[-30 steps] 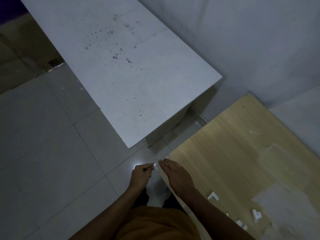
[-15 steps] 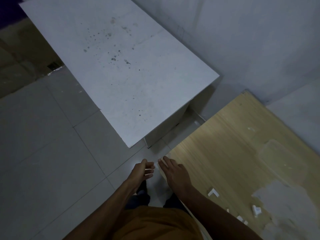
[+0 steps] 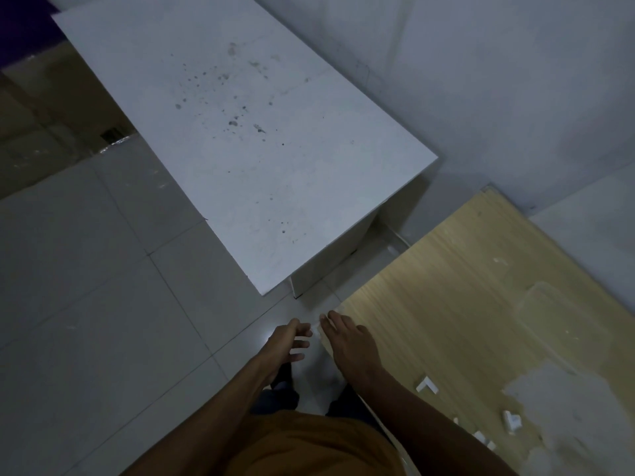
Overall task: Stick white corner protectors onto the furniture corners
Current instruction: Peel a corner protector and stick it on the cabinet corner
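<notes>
hands (image 3: 319,338) at wooden table (image 3: 446,304) corner edge

Both hands meet at the near corner of the wooden counter (image 3: 481,304). The right hand (image 3: 350,341) lies flat over the corner's edge, fingers straight. The left hand (image 3: 288,341) is just beside it over the tiled floor (image 3: 86,304), fingers loosely spread (whether they touch the corner is unclear). Right of the right hand, white corner protectors (image 3: 427,384) lie loose on the counter. Beyond both hands stands a spotted white cabinet (image 3: 240,149).
</notes>
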Motion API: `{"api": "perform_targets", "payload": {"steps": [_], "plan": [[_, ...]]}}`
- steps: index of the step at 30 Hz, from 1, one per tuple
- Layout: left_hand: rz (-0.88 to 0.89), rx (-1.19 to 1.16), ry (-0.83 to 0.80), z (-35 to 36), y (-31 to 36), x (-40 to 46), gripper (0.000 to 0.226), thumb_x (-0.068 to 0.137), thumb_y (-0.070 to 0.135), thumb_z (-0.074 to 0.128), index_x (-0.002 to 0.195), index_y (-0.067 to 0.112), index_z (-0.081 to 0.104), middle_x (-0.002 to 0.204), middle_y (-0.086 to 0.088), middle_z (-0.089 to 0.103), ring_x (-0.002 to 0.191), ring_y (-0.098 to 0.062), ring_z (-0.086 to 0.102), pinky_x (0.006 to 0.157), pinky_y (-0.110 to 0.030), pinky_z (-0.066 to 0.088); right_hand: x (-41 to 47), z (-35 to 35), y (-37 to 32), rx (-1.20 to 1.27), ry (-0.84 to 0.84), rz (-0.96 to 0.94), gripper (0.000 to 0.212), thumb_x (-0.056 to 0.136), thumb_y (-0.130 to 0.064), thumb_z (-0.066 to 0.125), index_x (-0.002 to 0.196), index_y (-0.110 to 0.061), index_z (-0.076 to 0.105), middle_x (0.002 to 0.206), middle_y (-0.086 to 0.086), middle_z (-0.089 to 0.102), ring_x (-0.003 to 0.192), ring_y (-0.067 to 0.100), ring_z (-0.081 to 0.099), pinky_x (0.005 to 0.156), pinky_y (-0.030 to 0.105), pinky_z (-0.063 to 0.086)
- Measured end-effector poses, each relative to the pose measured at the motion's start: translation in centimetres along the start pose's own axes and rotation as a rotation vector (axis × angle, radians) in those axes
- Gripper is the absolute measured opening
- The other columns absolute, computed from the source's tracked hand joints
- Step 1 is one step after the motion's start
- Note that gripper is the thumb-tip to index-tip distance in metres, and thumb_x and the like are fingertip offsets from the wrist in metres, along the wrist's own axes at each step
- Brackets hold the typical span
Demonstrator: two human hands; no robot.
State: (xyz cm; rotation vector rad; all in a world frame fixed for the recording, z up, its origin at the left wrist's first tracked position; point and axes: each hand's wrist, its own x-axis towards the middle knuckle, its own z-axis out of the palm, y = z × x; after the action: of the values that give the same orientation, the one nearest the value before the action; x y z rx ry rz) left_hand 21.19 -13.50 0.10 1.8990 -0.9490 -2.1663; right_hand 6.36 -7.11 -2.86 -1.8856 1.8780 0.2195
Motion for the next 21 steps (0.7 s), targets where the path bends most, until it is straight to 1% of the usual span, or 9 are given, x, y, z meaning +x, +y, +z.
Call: {"api": "perform_targets", "payload": {"steps": [1,3,5,7,9,11,14,17,21], "plan": [[0.0,0.003,0.001,0.1,0.0,0.0,0.038,0.1,0.026,0.034,0.119,0.008,0.062,0.118,-0.01,0.064,0.107,-0.025,0.061,0.081,-0.029,0.053,0.0,0.0,0.0,-0.006,-0.003,-0.003,0.064,0.092,-0.014,0.05,0.149,-0.016,0.021,0.152,0.005,0.029,0.135,0.024,0.036,0.099,0.036,0.042],[-0.007,0.001,0.001,0.2,0.0,-0.2,0.037,0.1,0.026,0.035,0.119,0.008,0.061,0.118,-0.011,0.064,0.107,-0.025,0.061,0.077,-0.027,0.053,-0.1,0.0,0.0,-0.008,-0.01,-0.003,0.066,0.092,-0.013,0.049,0.15,-0.016,0.018,0.154,0.006,0.027,0.136,0.024,0.034,0.102,0.037,0.039],[-0.011,0.003,-0.008,0.1,0.1,-0.4,0.037,0.1,0.026,0.036,0.12,0.008,0.06,0.118,-0.011,0.063,0.107,-0.025,0.06,0.074,-0.025,0.053,-0.3,0.1,-0.1,-0.005,-0.009,0.006,0.066,0.093,-0.014,0.046,0.151,-0.016,0.015,0.155,0.005,0.023,0.138,0.023,0.03,0.106,0.038,0.035],[-0.012,0.002,-0.024,0.1,0.2,-0.4,0.038,0.1,0.027,0.035,0.122,0.007,0.059,0.12,-0.011,0.062,0.109,-0.025,0.06,0.075,-0.025,0.053,-0.6,0.1,-0.2,0.005,0.001,0.012,0.063,0.095,-0.016,0.041,0.151,-0.018,0.014,0.156,0.005,0.023,0.139,0.023,0.028,0.109,0.038,0.032],[-0.023,-0.008,-0.036,0.0,0.4,-0.6,0.038,0.101,0.028,0.034,0.121,0.007,0.059,0.12,-0.012,0.062,0.11,-0.026,0.059,0.073,-0.025,0.053,-0.9,0.2,-0.2,0.009,0.0,-0.006,0.059,0.097,-0.018,0.037,0.151,-0.02,0.014,0.157,0.005,0.022,0.141,0.023,0.026,0.111,0.039,0.028],[-0.031,-0.025,-0.044,-0.1,0.4,-0.6,0.038,0.1,0.028,0.035,0.121,0.007,0.059,0.119,-0.011,0.062,0.11,-0.027,0.059,0.073,-0.025,0.052,-1.3,0.3,-0.3,-0.008,-0.022,-0.016,0.06,0.098,-0.017,0.038,0.151,-0.024,0.012,0.158,0.007,0.017,0.144,0.026,0.021,0.113,0.041,0.026],[-0.039,-0.04,-0.054,-0.2,0.5,-0.6,0.038,0.1,0.029,0.037,0.121,0.006,0.059,0.119,-0.011,0.062,0.111,-0.026,0.059,0.075,-0.026,0.052,-1.3,0.4,-0.5,-0.047,-0.067,0.002,0.066,0.097,-0.017,0.044,0.151,-0.025,0.007,0.16,0.008,0.01,0.145,0.028,0.017,0.113,0.045,0.027],[-0.045,-0.046,-0.056,-0.2,0.3,-0.3,0.038,0.101,0.029,0.034,0.122,0.008,0.058,0.12,-0.01,0.062,0.111,-0.024,0.058,0.079,-0.027,0.051,-1.1,0.6,-0.9,-0.048,-0.112,0.022,0.071,0.095,-0.017,0.047,0.151,-0.025,0.004,0.16,0.006,0.006,0.146,0.028,0.012,0.111,0.047,0.029],[-0.044,-0.091,-0.055,-0.2,0.1,0.0,0.04,0.101,0.027,0.03,0.121,0.007,0.058,0.119,-0.012,0.062,0.111,-0.022,0.058,0.078,-0.027,0.051,-1.1,0.4,-1.0,-0.076,-0.135,0.038,0.077,0.094,-0.018,0.05,0.151,-0.025,0.0,0.16,0.006,0.002,0.146,0.029,0.009,0.109,0.049,0.032]]}}
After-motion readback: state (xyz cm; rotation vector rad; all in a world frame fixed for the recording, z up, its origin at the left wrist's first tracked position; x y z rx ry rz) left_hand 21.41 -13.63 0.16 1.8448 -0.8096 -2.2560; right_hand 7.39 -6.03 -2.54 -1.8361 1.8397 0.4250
